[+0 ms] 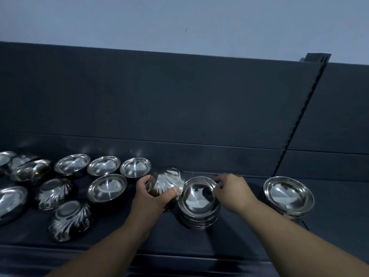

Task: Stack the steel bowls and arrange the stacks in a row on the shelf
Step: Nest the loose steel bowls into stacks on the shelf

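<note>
Left hand (153,196) has its fingers curled round a tipped-over bowl (166,181). Right hand (233,190) pinches the far rim of the stack (199,200) on the shelf (239,238). The bowl's just left of the stack, so I reckon flip and drop it in.

Dark shelf (199,242): loose steel bowls (107,187) left, centre stack (198,202), right stack (288,196)

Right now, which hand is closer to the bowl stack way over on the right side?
The right hand. It pinches the rim of the middle stack, just left of the far-right stack. The left hand is farther left, holding a tilted bowl.
</note>
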The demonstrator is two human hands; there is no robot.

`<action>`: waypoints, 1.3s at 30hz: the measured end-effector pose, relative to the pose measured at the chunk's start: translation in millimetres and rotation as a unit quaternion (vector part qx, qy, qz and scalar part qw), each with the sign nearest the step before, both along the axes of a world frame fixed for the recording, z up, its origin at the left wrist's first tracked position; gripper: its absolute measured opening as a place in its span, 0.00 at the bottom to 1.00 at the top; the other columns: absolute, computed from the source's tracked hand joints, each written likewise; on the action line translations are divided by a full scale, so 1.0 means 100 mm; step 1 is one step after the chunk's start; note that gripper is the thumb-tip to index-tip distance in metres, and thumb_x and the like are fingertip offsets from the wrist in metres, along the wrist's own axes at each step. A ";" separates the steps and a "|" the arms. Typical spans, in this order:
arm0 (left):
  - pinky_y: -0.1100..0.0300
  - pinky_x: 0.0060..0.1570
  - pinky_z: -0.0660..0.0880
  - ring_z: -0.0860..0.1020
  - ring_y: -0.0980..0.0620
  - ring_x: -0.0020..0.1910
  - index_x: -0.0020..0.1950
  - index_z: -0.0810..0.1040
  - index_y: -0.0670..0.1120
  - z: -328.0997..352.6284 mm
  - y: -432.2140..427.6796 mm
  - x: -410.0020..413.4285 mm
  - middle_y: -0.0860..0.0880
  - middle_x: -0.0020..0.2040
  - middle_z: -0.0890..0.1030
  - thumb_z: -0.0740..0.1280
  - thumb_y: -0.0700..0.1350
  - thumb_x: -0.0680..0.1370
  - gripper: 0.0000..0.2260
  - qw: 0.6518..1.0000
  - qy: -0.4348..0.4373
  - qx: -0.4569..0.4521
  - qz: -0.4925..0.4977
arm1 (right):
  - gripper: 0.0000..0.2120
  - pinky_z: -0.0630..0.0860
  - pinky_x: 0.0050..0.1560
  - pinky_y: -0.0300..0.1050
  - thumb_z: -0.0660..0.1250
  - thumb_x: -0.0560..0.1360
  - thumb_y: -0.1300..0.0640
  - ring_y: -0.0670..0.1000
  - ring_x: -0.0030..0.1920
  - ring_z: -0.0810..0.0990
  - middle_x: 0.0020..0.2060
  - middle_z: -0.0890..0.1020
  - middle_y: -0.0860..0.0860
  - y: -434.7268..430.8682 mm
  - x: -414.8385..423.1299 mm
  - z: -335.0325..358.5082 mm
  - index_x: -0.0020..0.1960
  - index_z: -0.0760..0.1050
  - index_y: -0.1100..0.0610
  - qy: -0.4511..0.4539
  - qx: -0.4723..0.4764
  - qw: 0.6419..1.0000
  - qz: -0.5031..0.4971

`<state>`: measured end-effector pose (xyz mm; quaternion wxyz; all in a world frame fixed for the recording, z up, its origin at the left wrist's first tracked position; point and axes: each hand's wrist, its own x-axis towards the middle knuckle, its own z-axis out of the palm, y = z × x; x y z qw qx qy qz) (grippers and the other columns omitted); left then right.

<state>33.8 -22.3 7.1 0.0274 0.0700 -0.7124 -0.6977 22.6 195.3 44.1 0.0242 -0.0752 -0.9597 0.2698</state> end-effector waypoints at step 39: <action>0.61 0.23 0.74 0.82 0.44 0.29 0.45 0.77 0.41 0.08 0.29 -0.23 0.40 0.33 0.81 0.56 0.44 0.80 0.13 0.976 -0.066 -0.191 -0.083 | 0.18 0.79 0.56 0.49 0.68 0.75 0.46 0.49 0.52 0.81 0.55 0.83 0.48 0.14 0.26 -0.35 0.62 0.78 0.49 -0.026 -0.223 0.972 -0.073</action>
